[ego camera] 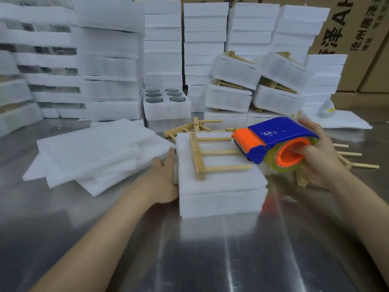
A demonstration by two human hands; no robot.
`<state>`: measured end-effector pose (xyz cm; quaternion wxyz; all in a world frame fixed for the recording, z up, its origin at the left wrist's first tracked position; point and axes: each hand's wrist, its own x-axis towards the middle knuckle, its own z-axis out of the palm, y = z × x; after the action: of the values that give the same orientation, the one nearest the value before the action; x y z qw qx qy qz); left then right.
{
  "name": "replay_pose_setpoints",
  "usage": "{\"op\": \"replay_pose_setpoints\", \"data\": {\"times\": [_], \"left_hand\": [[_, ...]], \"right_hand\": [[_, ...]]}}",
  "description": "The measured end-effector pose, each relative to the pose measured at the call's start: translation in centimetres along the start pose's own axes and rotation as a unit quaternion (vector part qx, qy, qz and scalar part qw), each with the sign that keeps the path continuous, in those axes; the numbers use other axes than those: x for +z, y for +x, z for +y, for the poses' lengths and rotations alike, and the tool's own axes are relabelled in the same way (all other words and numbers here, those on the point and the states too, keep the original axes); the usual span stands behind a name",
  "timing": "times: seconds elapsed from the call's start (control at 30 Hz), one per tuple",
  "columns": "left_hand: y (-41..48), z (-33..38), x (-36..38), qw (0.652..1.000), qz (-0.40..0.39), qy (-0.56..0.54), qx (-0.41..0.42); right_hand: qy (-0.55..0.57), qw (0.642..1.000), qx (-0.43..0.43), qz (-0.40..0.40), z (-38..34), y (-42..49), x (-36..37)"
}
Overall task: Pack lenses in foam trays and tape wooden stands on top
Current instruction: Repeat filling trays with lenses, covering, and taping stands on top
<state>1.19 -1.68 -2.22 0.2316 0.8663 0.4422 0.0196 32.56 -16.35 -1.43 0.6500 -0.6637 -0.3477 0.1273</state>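
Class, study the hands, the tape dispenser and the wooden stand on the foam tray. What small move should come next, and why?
Probably lower the tape dispenser until its toothed edge meets the foam tray beside the wooden stand. The right hand holds it above the tray's right edge, no tape shows over the stand, and the left hand braces the tray's left side.

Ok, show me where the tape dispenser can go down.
Bare steel table nearest the camera, in front of the closed foam tray, between the forearms; also front-left, below the foam sheets. Crowded: loose wooden stands behind the tray and under the tape dispenser; stacked trays at the back.
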Motion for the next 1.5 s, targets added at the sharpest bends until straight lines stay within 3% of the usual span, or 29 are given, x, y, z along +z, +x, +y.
{"op": "replay_pose_setpoints", "data": {"times": [0.1,0.17,0.23,0.27,0.3,0.37,0.4,0.57,0.7,0.8,0.93,1.07,1.2,1.33,1.43,1.5], "left_hand": [[0.0,-0.3,0.5,0.998,0.011,0.065,0.014],[-0.1,0.1,0.0,0.982,0.181,-0.006,0.057],[-0.1,1.4,-0.7,0.917,0.349,-0.148,0.121],[-0.1,2.5,-1.1,0.901,0.336,-0.219,0.165],[0.0,3.4,-1.3,0.905,0.275,-0.242,0.217],[0.1,4.4,-0.6,0.950,0.130,-0.097,0.266],[0.3,4.1,-0.1,0.958,0.104,-0.038,0.263],[-0.6,3.3,-0.1,0.960,0.113,-0.056,0.251],[-0.7,3.3,-0.4,0.965,0.078,-0.055,0.245],[-0.7,3.1,-0.6,0.966,0.065,-0.081,0.236],[-0.2,2.7,-0.3,0.966,0.082,-0.086,0.230],[-0.4,3.3,-0.5,0.967,0.081,-0.092,0.225],[-1.1,5.9,-2.5,0.984,0.049,-0.003,0.168],[0.6,11.8,-3.7,0.980,0.179,0.020,0.083],[1.8,17.0,-0.8,0.967,0.197,-0.057,0.153],[2.2,18.8,2.0,0.959,0.200,-0.037,0.197]], "right_hand": [[0.008,1.000,0.000,-0.006,0.1,-0.1,0.0],[0.006,1.000,-0.003,-0.006,0.1,0.0,-0.1],[0.000,1.000,-0.006,-0.006,0.0,0.0,-0.2],[-0.002,1.000,-0.008,-0.007,0.0,0.0,-0.2],[-0.004,1.000,-0.010,-0.009,0.1,0.1,-0.2],[-0.016,1.000,-0.016,-0.013,0.2,0.1,-0.3],[-0.030,0.999,-0.022,-0.015,0.1,0.1,-0.3],[-0.152,0.982,-0.066,-0.092,-0.8,0.5,-1.9],[-0.213,0.966,-0.082,-0.120,-0.9,1.5,-2.9],[-0.214,0.971,-0.088,-0.063,-0.7,2.0,-5.1],[-0.153,0.980,-0.080,0.102,0.6,1.6,-8.6],[-0.171,0.976,-0.108,0.082,1.3,1.5,-8.5],[-0.152,0.973,-0.136,0.109,0.7,1.5,-8.8],[-0.128,0.973,-0.156,0.108,0.0,1.2,-8.8],[-0.114,0.972,-0.170,0.114,-0.4,0.7,-8.8],[-0.105,0.970,-0.184,0.121,-0.6,0.6,-8.9]]}}
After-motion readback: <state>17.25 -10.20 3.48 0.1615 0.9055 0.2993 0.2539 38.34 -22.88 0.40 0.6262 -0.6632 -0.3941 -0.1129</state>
